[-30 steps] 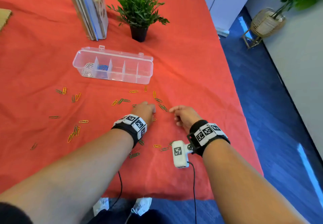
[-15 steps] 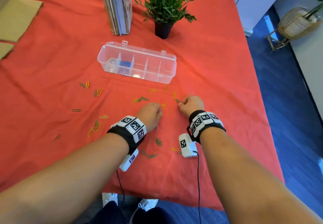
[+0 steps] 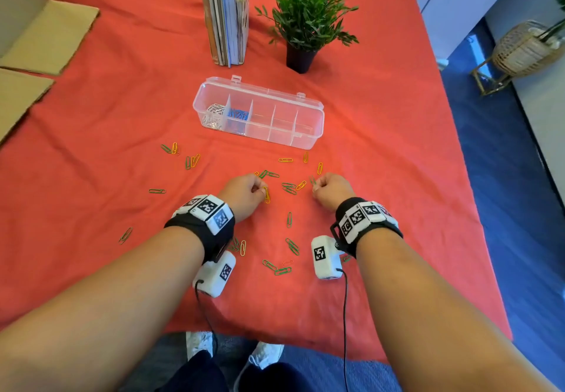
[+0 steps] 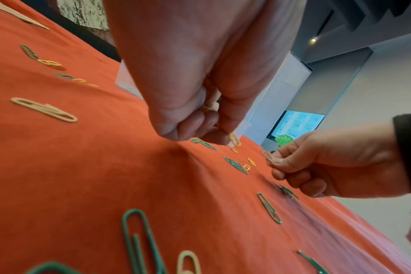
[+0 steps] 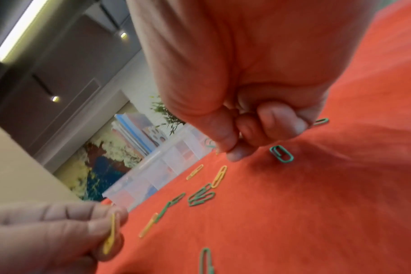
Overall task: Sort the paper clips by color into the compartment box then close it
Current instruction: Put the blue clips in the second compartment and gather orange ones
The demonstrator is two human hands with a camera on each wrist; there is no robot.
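Yellow and green paper clips (image 3: 289, 188) lie scattered on the red cloth in front of the clear compartment box (image 3: 318, 130). The box stands open, with silver clips (image 3: 212, 115) in its leftmost cell and blue clips (image 3: 237, 115) in the cell beside it. My left hand (image 3: 262, 191) pinches a yellow clip (image 3: 266, 194) just above the cloth; the left wrist view shows this yellow clip (image 4: 234, 139) at the fingertips. My right hand (image 3: 315, 185) pinches a green clip (image 3: 312, 181), and that green clip (image 4: 266, 153) sticks up from its fingers (image 4: 279, 163).
Upright books (image 3: 226, 12) and a potted plant (image 3: 305, 22) stand behind the box. Cardboard flaps (image 3: 46, 37) lie at the far left. The table's right edge (image 3: 477, 208) drops to a blue floor. More clips (image 3: 282, 269) lie between my wrists.
The right hand moved forward to the clips near the box and now pinches a green one. The left hand has lifted a yellow clip off the cloth. The head view tilted left.
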